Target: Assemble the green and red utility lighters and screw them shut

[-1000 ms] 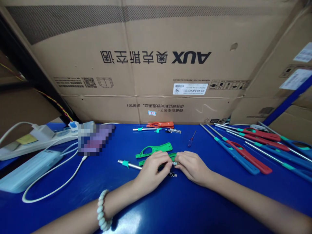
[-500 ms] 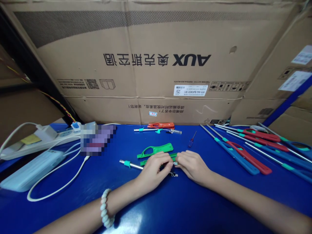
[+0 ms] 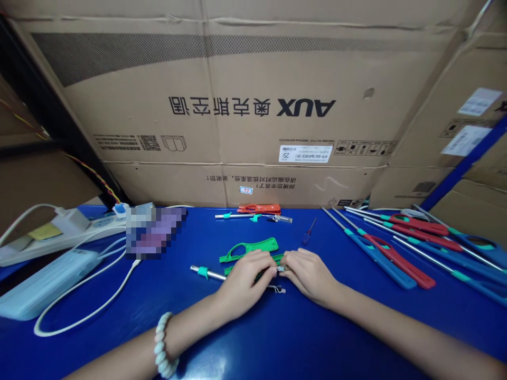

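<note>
Here the left hand (image 3: 246, 282) and right hand (image 3: 311, 273) nearly meet, fingertips pinched from either side on a small pale part (image 3: 281, 268). They partly cover a green shell half (image 3: 278, 258) and a metal tube (image 3: 216, 275); another green shell half (image 3: 261, 246) and a screwdriver (image 3: 307, 237) lie just beyond. Long-tubed tools (image 3: 410, 268) crowd the right, a power bank (image 3: 51, 282) the left; cardboard (image 3: 245, 129) walls the far edge. Blue tabletop (image 3: 237, 348) stretches between the forearms. The small pale part sits between both hands, too small to make out.
</note>
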`<state>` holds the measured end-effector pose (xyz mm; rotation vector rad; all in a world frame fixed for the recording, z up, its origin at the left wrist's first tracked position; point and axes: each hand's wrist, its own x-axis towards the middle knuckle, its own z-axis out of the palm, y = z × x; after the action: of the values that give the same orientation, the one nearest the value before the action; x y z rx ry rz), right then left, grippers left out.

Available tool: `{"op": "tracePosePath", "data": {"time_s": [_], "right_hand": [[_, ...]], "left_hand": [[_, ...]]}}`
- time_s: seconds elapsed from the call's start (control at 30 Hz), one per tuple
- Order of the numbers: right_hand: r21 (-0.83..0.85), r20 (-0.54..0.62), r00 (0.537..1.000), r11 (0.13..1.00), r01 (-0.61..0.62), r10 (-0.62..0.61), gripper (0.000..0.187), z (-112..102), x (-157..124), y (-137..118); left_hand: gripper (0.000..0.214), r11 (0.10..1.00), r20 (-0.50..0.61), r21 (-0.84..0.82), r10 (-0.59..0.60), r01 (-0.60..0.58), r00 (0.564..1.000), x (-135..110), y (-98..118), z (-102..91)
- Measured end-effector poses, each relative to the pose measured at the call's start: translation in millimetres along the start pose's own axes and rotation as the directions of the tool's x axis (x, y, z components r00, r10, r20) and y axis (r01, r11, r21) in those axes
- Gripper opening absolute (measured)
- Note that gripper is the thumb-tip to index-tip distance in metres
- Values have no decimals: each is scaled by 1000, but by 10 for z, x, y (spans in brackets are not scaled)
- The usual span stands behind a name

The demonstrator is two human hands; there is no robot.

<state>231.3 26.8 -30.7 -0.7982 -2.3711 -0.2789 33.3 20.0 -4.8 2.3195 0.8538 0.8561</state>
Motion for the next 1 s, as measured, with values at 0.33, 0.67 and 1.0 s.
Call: {"op": "tracePosePath", "data": {"time_s": [0.33, 0.67, 1.0], "right_hand": [[210, -20, 963, 943, -259, 269, 20, -79, -6, 73], [272, 127, 990, 958, -92, 59, 17, -118, 15, 12], [241, 119, 992, 968, -72, 44, 19, -123, 23, 11]], "left_hand": [[18, 960, -65, 279, 1, 18, 998, 85, -284, -266], [16, 899, 144, 430, 25, -86, 989, 101, -419, -367], [14, 886, 71, 436, 141, -158, 987, 120, -314, -511]]}}
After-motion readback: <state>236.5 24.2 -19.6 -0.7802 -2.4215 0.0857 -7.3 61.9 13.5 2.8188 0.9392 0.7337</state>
